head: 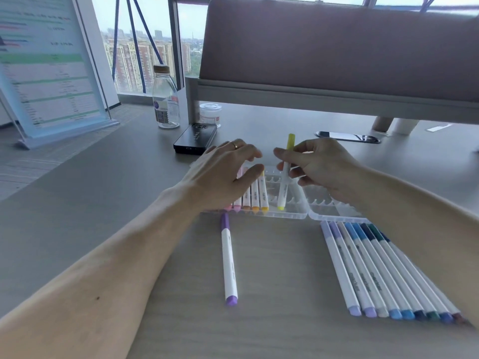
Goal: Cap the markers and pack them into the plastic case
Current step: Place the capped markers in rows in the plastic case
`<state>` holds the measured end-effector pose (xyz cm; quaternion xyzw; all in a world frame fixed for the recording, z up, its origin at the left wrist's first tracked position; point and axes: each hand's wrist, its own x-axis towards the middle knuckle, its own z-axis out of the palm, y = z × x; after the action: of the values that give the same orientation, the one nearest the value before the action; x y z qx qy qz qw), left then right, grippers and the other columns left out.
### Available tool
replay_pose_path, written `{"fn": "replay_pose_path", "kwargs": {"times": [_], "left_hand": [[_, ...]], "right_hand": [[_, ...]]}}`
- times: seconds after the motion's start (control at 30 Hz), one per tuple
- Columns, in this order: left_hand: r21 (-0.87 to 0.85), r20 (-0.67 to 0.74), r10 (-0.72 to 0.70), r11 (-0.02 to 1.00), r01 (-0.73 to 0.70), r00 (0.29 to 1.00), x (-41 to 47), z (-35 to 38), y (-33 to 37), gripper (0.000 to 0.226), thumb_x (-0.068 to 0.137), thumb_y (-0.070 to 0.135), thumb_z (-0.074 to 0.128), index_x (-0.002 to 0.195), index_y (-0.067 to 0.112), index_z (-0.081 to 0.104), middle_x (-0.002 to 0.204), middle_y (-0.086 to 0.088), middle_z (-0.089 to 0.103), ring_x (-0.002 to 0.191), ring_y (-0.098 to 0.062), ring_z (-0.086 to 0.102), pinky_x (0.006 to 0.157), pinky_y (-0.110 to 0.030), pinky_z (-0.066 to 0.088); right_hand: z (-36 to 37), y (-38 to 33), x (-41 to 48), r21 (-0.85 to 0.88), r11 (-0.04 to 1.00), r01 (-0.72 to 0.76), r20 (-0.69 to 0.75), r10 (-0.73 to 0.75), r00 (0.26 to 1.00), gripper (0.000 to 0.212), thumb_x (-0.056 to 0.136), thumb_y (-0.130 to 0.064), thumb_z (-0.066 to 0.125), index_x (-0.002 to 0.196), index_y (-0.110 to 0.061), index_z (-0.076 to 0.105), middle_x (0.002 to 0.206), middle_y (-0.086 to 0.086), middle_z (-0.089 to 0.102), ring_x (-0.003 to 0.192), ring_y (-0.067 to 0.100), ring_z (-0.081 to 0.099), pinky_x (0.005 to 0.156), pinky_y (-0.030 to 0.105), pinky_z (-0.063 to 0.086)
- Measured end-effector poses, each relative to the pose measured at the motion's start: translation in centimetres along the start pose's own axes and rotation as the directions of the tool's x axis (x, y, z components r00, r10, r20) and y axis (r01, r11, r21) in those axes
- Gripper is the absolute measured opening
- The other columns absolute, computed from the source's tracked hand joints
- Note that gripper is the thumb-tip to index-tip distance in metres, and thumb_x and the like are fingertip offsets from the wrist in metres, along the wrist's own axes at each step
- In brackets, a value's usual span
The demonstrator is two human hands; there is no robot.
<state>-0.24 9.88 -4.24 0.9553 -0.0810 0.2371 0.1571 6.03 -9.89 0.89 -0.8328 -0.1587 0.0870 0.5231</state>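
This is an office, high up in a tall building. A long grey desk [103, 177] has a soft screen [337, 53] along its back, the kind that splits work seats. Big windows [160, 35] go down to the floor. Outside are the tops of city towers [127, 66]. A board [49, 66] with printed charts stands on the carpet [39, 161].

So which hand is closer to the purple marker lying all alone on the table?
Left. The left hand is over the plastic case, just beyond the purple marker's far end. The right hand is farther off to the right, holding a yellow marker.
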Motion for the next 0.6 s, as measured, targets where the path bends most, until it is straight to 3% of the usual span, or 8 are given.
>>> {"fn": "replay_pose_path", "kwargs": {"times": [0.07,0.17,0.27,0.37,0.47,0.53,0.6], "left_hand": [[0.000,-0.023,0.037,0.999,-0.037,0.999,-0.1,0.1,0.2,0.061,0.094,0.068,0.038,0.134,0.026,0.056,0.122,0.008,0.064,0.108,-0.011,0.060,0.092,-0.039,0.052],[-0.007,-0.010,0.057,0.998,-0.057,0.998,-0.2,0.1,0.5,0.076,0.085,0.080,0.045,0.143,0.032,0.044,0.127,0.011,0.061,0.109,-0.010,0.059,0.093,-0.038,0.054],[-0.024,0.058,0.038,0.999,-0.036,0.998,-0.4,0.1,0.6,0.095,0.073,0.088,0.053,0.152,0.044,0.025,0.139,0.013,0.054,0.119,-0.011,0.056,0.098,-0.043,0.053],[-0.032,0.146,-0.008,0.999,0.013,0.989,-0.5,-0.1,0.7,0.100,0.070,0.090,0.057,0.154,0.056,0.015,0.144,0.015,0.047,0.129,-0.011,0.049,0.103,-0.042,0.047],[0.001,0.196,-0.022,1.000,0.022,0.980,-0.5,0.0,0.6,0.098,0.071,0.090,0.055,0.156,0.053,0.022,0.147,0.017,0.045,0.137,-0.010,0.041,0.110,-0.038,0.038],[0.013,0.221,-0.041,0.999,0.039,0.975,-0.5,0.1,0.6,0.097,0.071,0.091,0.053,0.155,0.050,0.029,0.148,0.018,0.044,0.139,-0.010,0.039,0.113,-0.036,0.034],[0.024,0.242,-0.059,0.998,0.054,0.968,-0.4,0.2,0.5,0.097,0.068,0.094,0.048,0.153,0.049,0.036,0.146,0.019,0.045,0.137,-0.009,0.039,0.113,-0.037,0.033]], "right_hand": [[0.6,0.0,0.2,0.011,1.000,0.018,-0.041,-0.018,0.999,0.032,0.083,-0.039,0.081,0.086,-0.009,0.073,0.076,0.001,0.078,0.053,0.005,0.066,0.052,0.017,0.053],[1.5,0.0,0.5,-0.015,1.000,0.018,-0.060,-0.019,0.998,0.033,0.081,-0.040,0.083,0.078,-0.008,0.074,0.078,0.007,0.078,0.057,0.010,0.069,0.067,0.024,0.061],[2.0,0.1,0.7,-0.055,0.998,-0.001,-0.055,-0.002,0.998,0.037,0.080,-0.043,0.083,0.076,-0.008,0.073,0.074,0.007,0.077,0.059,0.012,0.069,0.080,0.031,0.063],[2.4,0.5,1.0,-0.088,0.996,-0.015,-0.042,0.011,0.999,0.039,0.078,-0.040,0.086,0.082,-0.002,0.075,0.068,0.006,0.074,0.059,0.012,0.068,0.083,0.033,0.062],[2.5,0.8,1.0,-0.098,0.994,-0.057,0.005,0.058,0.998,0.040,0.080,-0.029,0.087,0.100,0.003,0.073,0.072,0.008,0.072,0.058,0.014,0.065,0.071,0.025,0.061],[2.4,0.8,0.7,-0.179,0.982,-0.062,0.048,0.072,0.996,0.033,0.081,-0.028,0.086,0.096,0.000,0.076,0.064,0.004,0.071,0.050,0.008,0.063,0.056,0.020,0.058],[2.0,0.8,0.4,-0.265,0.962,-0.062,0.076,0.085,0.993,0.027,0.083,-0.029,0.085,0.089,-0.004,0.077,0.050,-0.004,0.065,0.037,0.000,0.055,0.038,0.013,0.040]]}}
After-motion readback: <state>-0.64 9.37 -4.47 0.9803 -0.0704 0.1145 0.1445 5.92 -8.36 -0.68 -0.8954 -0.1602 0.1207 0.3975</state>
